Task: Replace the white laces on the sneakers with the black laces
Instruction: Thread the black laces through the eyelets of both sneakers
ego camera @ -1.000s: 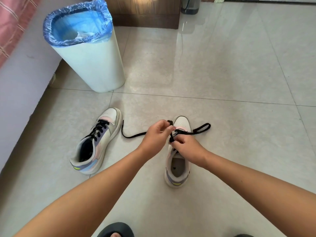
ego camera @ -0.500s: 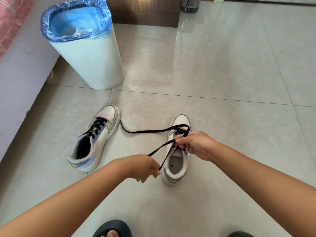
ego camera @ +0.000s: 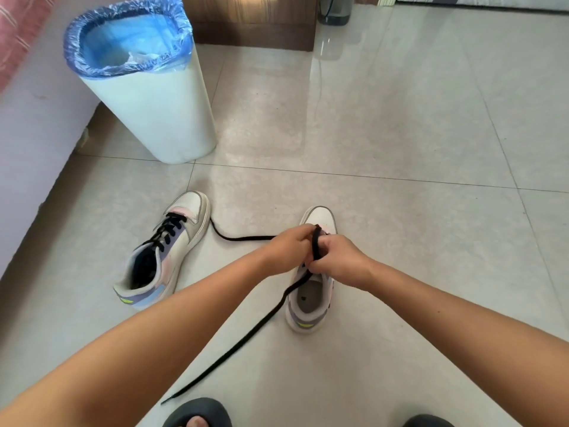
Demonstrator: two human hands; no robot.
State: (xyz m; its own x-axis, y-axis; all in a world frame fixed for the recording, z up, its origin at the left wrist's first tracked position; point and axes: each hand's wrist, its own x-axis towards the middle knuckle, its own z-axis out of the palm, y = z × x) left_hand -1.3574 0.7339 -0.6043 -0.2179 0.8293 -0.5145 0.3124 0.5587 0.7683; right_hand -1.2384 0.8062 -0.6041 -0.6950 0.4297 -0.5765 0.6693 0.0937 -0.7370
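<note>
Two white sneakers with pastel panels stand on the tiled floor. The left sneaker (ego camera: 166,251) is laced with a black lace. Over the front of the right sneaker (ego camera: 311,300) both my hands meet. My left hand (ego camera: 288,249) and my right hand (ego camera: 337,261) each pinch the black lace (ego camera: 246,337) above the eyelets. One end of the lace trails down toward my feet. The other end runs left along the floor to the toe of the left sneaker. The right sneaker's eyelets are hidden under my hands.
A white bin (ego camera: 154,97) with a blue liner stands behind the left sneaker. A pale bed side (ego camera: 34,124) runs along the left. Dark wooden furniture (ego camera: 252,23) is at the back. My dark slippers (ego camera: 197,414) show at the bottom edge.
My left hand has let go of the pulled-out lace end and come back up to the right sneaker beside my right hand. That lace end now lies slack toward my feet.
</note>
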